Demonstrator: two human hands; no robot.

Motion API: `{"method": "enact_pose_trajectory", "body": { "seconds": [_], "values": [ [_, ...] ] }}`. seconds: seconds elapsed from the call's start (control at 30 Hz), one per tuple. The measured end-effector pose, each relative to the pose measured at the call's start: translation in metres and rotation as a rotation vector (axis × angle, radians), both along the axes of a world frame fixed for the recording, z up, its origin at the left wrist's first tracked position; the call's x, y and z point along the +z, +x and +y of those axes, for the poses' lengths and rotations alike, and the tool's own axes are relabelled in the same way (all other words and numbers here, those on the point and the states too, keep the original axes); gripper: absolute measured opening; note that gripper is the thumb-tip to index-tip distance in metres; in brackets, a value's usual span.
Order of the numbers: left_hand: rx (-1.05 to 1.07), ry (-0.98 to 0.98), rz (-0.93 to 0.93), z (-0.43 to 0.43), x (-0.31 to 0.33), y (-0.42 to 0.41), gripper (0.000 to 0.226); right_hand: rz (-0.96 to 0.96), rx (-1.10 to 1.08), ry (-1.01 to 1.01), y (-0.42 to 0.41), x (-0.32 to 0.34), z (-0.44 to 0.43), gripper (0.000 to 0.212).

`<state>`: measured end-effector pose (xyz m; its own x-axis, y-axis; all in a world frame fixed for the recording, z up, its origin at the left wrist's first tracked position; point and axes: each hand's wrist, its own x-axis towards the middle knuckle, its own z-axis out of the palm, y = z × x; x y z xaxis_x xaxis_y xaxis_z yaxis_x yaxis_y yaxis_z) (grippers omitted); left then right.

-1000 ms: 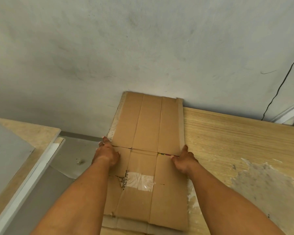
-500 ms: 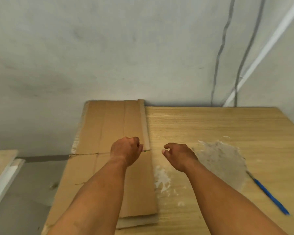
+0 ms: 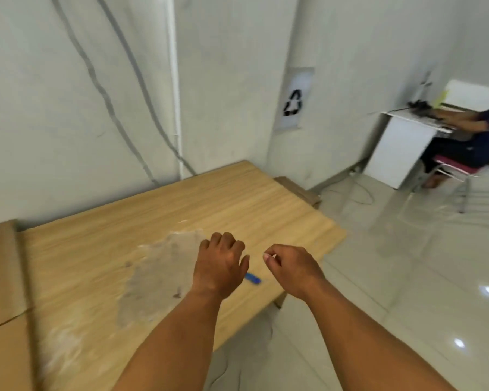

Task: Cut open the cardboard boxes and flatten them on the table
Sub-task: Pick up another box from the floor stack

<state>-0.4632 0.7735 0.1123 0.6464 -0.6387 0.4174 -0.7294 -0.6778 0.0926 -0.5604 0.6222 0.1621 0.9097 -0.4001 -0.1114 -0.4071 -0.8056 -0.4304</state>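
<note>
Head view: one box (image 3: 0, 277) lies flat. Left hand (image 3: 219, 266) and right hand (image 3: 292, 268) are loosely curled, holding nothing. Next, I guess, grab the knife (image 3: 253, 278) for another box.

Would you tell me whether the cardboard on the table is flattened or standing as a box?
Flattened: the cardboard lies as a flat sheet on the table, with only crease lines showing.

L hand (image 3: 220, 263) & R hand (image 3: 292, 268) hovered side by side, palms down, fingers loosely curled, forearms extended fwd.
</note>
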Motion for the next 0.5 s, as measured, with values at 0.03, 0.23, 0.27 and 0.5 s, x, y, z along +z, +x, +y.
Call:
{"method": "enact_pose_trajectory", "body": {
  "seconds": [0.03, 0.23, 0.27, 0.5],
  "values": [
    [-0.029, -0.021, 0.001, -0.027, -0.001, -0.011, 0.027, -0.010, -0.020, -0.008, -0.015, 0.002, -0.022, 0.026],
    [-0.167, -0.077, -0.037, -0.157, -0.005, -0.043, 0.030, -0.052, -0.058, -0.117, -0.057, -0.002, -0.127, 0.032],
    [-0.180, -0.080, -0.036, -0.175, -0.008, -0.041, 0.035, -0.057, -0.064, -0.126, -0.059, -0.005, -0.142, 0.033],
    [-0.162, -0.046, 0.000, -0.299, -0.015, 0.014, 0.024, -0.047, -0.072, -0.227, -0.020, -0.028, -0.253, 0.041]
  ]
}}
